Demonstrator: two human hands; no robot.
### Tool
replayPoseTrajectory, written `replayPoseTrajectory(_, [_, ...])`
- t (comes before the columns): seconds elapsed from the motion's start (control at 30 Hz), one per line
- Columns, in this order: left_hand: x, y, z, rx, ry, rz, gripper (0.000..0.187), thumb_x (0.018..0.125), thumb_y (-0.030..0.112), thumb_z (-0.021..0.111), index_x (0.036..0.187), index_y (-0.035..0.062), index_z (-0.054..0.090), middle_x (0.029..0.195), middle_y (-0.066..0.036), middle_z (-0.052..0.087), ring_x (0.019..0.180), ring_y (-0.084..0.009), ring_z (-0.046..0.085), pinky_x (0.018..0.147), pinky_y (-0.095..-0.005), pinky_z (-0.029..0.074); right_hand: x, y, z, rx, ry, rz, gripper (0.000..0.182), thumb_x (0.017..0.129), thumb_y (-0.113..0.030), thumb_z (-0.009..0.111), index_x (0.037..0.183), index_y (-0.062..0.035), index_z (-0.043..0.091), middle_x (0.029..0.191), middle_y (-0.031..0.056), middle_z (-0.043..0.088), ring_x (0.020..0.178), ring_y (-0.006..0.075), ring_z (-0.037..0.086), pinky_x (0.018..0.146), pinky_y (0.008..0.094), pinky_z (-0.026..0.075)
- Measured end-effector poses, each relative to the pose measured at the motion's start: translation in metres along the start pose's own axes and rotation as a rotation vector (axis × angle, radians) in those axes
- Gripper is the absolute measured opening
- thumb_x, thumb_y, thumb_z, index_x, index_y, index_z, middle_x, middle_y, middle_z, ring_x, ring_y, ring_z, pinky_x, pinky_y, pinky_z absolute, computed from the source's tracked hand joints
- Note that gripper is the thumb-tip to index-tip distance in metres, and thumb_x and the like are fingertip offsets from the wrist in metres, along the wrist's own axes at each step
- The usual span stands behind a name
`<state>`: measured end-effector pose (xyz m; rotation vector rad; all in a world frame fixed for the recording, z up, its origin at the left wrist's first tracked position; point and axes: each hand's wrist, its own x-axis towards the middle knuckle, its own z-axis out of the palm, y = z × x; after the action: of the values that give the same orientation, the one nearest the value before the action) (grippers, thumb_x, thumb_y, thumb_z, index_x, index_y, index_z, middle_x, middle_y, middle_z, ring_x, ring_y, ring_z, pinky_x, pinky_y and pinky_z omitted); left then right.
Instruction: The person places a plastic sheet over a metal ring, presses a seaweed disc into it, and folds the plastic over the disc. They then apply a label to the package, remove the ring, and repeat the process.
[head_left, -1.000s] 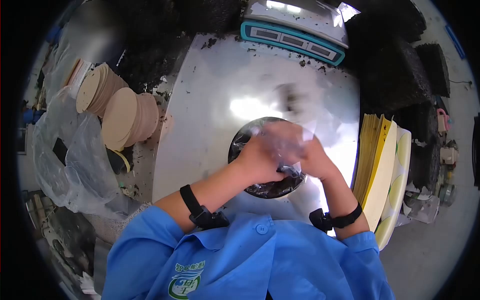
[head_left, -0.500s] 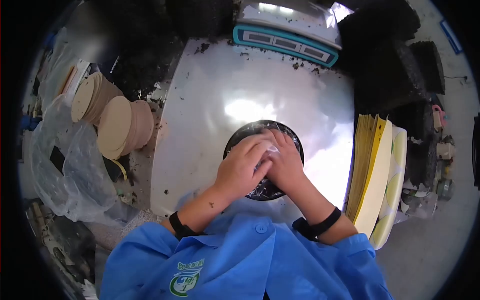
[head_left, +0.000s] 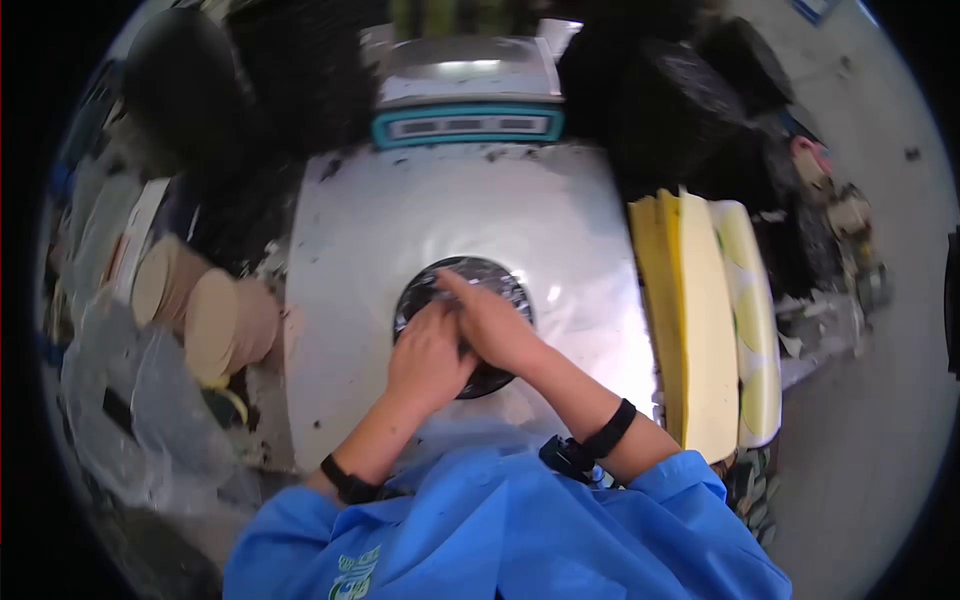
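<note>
A round black dish [head_left: 512, 290] with shiny wrapped contents lies on the pale metallic board in front of my body. My left hand [head_left: 428, 352] rests on its left and middle part, back up, with the fingers bent down and their tips hidden. Over the right part is my right hand [head_left: 490, 322], touching the left one, its thumb side low and one finger stretched toward the dish's top edge. What lies under the palms cannot be seen.
A scale with a teal front [head_left: 468, 124] stands behind the board [head_left: 340, 230]. Round tan discs [head_left: 232, 322] are stacked at the left beside clear plastic bags [head_left: 165, 420]. Yellow sheets [head_left: 708, 340] and a patterned roll [head_left: 757, 330] lie at the right. Black bags surround the back.
The view has shifted and turned. My hands have slid slightly apart over the dish, and a finger of my right hand now stretches out. The clear film between them no longer shows.
</note>
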<state>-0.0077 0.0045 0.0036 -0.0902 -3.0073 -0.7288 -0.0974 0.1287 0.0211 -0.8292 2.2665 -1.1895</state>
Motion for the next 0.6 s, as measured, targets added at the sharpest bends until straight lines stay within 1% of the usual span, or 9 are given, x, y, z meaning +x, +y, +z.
replayPoseTrajectory(0.1, [0.006, 0.011, 0.000, 0.185, -0.090, -0.030, 0.056, 0.086, 0.028, 0.066, 0.128, -0.0048, 0.049, 0.137, -0.021, 0.049, 0.132, -0.0361, 0.042, 0.113, -0.0442, 0.031, -0.071, 0.009, -0.070, -0.107, 0.322, -0.226, 0.061, 0.083, 0.001, 0.063, 0.141, -0.0072, 0.046, 0.139, 0.0181, 0.053, 0.127, 0.0337, 0.051, 0.109, 0.0388, 0.039])
replayPoseTrajectory(0.17, [0.004, 0.005, 0.004, 0.231, -0.094, 0.019, 0.056, 0.087, 0.030, 0.065, 0.129, -0.0037, 0.048, 0.139, -0.020, 0.046, 0.133, -0.0356, 0.040, 0.113, -0.0445, 0.031, -0.141, 0.053, -0.150, -0.387, 0.659, 0.074, 0.066, 0.080, 0.000, 0.072, 0.140, -0.0120, 0.049, 0.139, 0.0115, 0.054, 0.127, 0.0279, 0.052, 0.105, 0.0378, 0.042])
replayPoseTrajectory(0.27, [0.003, 0.002, 0.008, 0.260, -0.089, 0.026, 0.056, 0.088, 0.029, 0.065, 0.130, -0.0037, 0.048, 0.139, -0.020, 0.046, 0.134, -0.0366, 0.039, 0.113, -0.0453, 0.029, -0.294, 0.214, -0.289, -0.704, 1.202, 0.559, 0.053, 0.078, -0.016, 0.078, 0.125, -0.0010, 0.060, 0.122, 0.0213, 0.062, 0.116, 0.0359, 0.058, 0.099, 0.0411, 0.046])
replayPoseTrajectory(0.3, [0.000, 0.002, 0.007, 0.263, -0.092, 0.033, 0.056, 0.088, 0.029, 0.065, 0.130, -0.0037, 0.048, 0.139, -0.020, 0.046, 0.134, -0.0366, 0.039, 0.113, -0.0453, 0.029, -0.352, 0.264, -0.311, -0.716, 1.077, 0.977, 0.054, 0.080, -0.025, 0.077, 0.124, 0.0024, 0.059, 0.113, 0.0212, 0.065, 0.106, 0.0348, 0.062, 0.094, 0.0406, 0.049])
replayPoseTrajectory(0.37, [0.003, 0.003, 0.005, 0.261, -0.106, 0.034, 0.056, 0.089, 0.028, 0.064, 0.131, -0.0040, 0.047, 0.139, -0.020, 0.045, 0.134, -0.0371, 0.038, 0.113, -0.0458, 0.029, -0.383, 0.296, -0.302, -0.191, 0.547, 1.288, 0.053, 0.084, -0.030, 0.074, 0.123, 0.0031, 0.059, 0.106, 0.0159, 0.068, 0.096, 0.0283, 0.066, 0.085, 0.0378, 0.053])
replayPoseTrajectory(0.47, [0.004, 0.003, 0.009, 0.266, -0.098, 0.028, 0.056, 0.089, 0.028, 0.063, 0.130, -0.0055, 0.046, 0.139, -0.021, 0.045, 0.134, -0.0372, 0.037, 0.113, -0.0460, 0.028, -0.339, 0.157, -0.266, 0.313, 0.647, 0.994, 0.039, 0.085, -0.029, 0.073, 0.106, 0.0030, 0.064, 0.099, 0.0103, 0.070, 0.090, 0.0190, 0.069, 0.072, 0.0311, 0.054])
replayPoseTrajectory(0.53, [0.002, 0.004, 0.007, 0.284, -0.108, 0.028, 0.056, 0.089, 0.027, 0.063, 0.130, -0.0062, 0.045, 0.139, -0.021, 0.044, 0.135, -0.0368, 0.037, 0.113, -0.0462, 0.028, -0.328, 0.102, -0.268, 0.511, -0.069, 0.452, 0.029, 0.090, -0.023, 0.067, 0.109, -0.0009, 0.066, 0.101, 0.0067, 0.069, 0.091, 0.0166, 0.067, 0.075, 0.0302, 0.053])
replayPoseTrajectory(0.57, [0.002, 0.003, 0.007, 0.287, -0.117, 0.041, 0.056, 0.089, 0.027, 0.063, 0.130, -0.0062, 0.045, 0.139, -0.021, 0.044, 0.135, -0.0368, 0.037, 0.113, -0.0462, 0.028, -0.341, 0.124, -0.277, 0.403, 0.527, 0.448, 0.030, 0.088, -0.021, 0.069, 0.108, 0.0017, 0.066, 0.101, 0.0090, 0.070, 0.092, 0.0189, 0.068, 0.075, 0.0320, 0.053])
replayPoseTrajectory(0.6, [0.002, 0.003, 0.006, 0.283, -0.118, 0.035, 0.055, 0.089, 0.027, 0.063, 0.130, -0.0058, 0.045, 0.140, -0.020, 0.044, 0.135, -0.0367, 0.036, 0.114, -0.0463, 0.028, -0.365, 0.172, -0.303, 0.147, 0.808, 0.634, 0.035, 0.086, -0.026, 0.070, 0.107, 0.0018, 0.067, 0.102, 0.0115, 0.071, 0.091, 0.0209, 0.069, 0.075, 0.0338, 0.054])
